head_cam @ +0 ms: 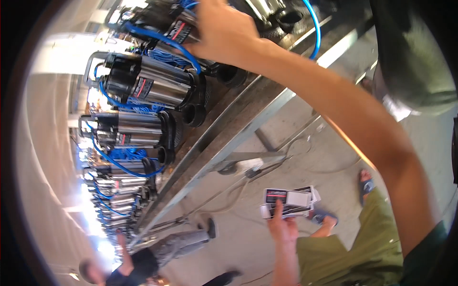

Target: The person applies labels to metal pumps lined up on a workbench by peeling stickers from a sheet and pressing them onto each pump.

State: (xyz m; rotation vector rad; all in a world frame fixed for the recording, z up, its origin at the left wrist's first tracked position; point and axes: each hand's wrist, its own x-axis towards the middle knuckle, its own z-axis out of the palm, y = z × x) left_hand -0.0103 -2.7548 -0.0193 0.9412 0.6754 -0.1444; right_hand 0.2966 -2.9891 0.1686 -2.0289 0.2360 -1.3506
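A stack of printed label stickers (pixel 288 200) is held in my left hand (pixel 282 227), its thumb on top, low in front of my legs. My right hand (pixel 223 30) reaches up to a stainless-steel submersible pump (pixel 182 30) that carries a dark label with a red stripe. That hand is blurred, and its fingers lie partly over the pump, so their grip is unclear. Beside it stands another submersible pump (pixel 154 82) with a similar label, a black handle and a blue cable (pixel 116 103). A labelled pump (pixel 137 128) follows farther along the row.
Many pumps stand along a metal-framed bench (pixel 247 118). A person (pixel 139 261) in dark clothes is near its far end. Another person's dark-clad leg (pixel 418 71) is at the upper right. Hoses or cables (pixel 232 200) lie on the floor beneath the bench.
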